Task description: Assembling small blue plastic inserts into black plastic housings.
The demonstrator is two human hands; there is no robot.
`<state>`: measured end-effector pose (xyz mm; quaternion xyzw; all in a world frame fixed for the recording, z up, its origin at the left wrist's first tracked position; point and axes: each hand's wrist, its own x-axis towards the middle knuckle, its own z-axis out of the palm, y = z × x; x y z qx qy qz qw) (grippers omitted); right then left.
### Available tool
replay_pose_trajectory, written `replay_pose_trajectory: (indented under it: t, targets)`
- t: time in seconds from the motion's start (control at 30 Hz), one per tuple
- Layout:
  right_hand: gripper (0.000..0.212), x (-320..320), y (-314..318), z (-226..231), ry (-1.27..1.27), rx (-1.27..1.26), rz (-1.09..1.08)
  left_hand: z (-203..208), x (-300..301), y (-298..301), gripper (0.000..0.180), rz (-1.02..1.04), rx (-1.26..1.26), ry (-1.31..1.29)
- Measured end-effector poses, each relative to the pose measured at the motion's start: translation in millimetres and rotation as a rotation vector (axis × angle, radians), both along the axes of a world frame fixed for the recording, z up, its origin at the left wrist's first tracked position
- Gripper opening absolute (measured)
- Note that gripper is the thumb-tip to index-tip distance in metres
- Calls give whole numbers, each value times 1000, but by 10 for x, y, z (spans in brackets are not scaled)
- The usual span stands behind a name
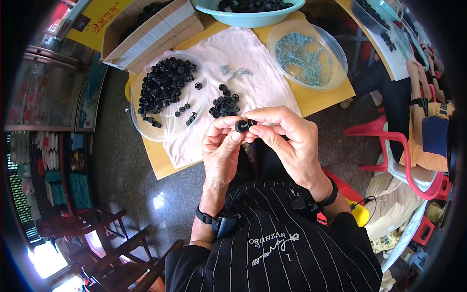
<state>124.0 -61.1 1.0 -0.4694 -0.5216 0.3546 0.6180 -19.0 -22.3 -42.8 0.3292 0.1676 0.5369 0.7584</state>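
Note:
Above the near edge of the cloth, both my hands come together around a small black round plastic part. Thumb and fingers of my left hand are closed on the round black part, which has a pale, ridged mark in its middle. My right hand pinches the same assembly from the other side; whether it is one piece or two joined I cannot tell. Just beyond my hands lies a heap of small black plastic parts on the pale pink cloth. Several thin grey-green pieces lie past it, perhaps springs.
Left on the table, a clear round tray holds many black parts. A clear tub of thin grey-green pieces stands at right. Behind are a cardboard box and a light-blue basin. Another person sits far right near a red chair.

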Motion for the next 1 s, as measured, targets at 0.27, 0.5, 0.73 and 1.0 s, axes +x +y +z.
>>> replay_pose_trajectory:
  t: [0.27,0.5,0.73,1.0]
  targets:
    - [21,61,20,-32,-290,157,-65,1,19,-9,25,116,102,149]
    - [22,49,5,-68,-196,136,-40,-3,10,-2,25,107,110,164]
    - [20,21,20,-108,-146,120,-18,13,-18,-6,23,112,138,207]
    - [15,11,38,-66,149,-145,71,-2,-83,50,22,39,139,286]
